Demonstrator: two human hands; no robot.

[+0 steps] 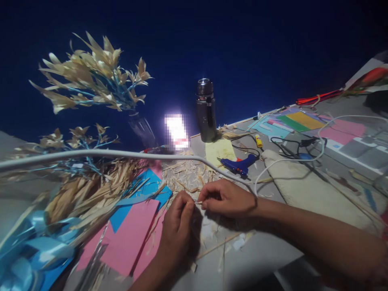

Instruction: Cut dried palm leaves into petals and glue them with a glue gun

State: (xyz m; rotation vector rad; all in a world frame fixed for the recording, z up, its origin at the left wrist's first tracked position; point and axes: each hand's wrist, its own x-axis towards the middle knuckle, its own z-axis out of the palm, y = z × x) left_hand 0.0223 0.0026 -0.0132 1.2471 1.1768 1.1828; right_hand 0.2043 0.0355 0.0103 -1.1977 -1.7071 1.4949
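Note:
My left hand [179, 220] and my right hand [226, 197] meet low over the table, both closed in a pinch. Between their fingertips runs a thin pale strip [198, 203], which looks like dried husk or straw; most of it is hidden by the fingers. Pink paper [130, 238] and blue paper [123, 216] lie left of my left hand. Just beyond my right hand, a blue glue gun [239, 165] rests on its side by a yellow sheet [216, 151]. Pale scraps [184, 173] are scattered around and behind the hands.
A white cable [100, 153] crosses the view in front of the hands. Dried husks [91, 190] and blue ribbon [39, 246] lie at left. Flowers in a glass vase [142, 127], a dark flask [206, 113] and a glowing screen [177, 131] stand behind. Coloured papers [298, 121] lie at right.

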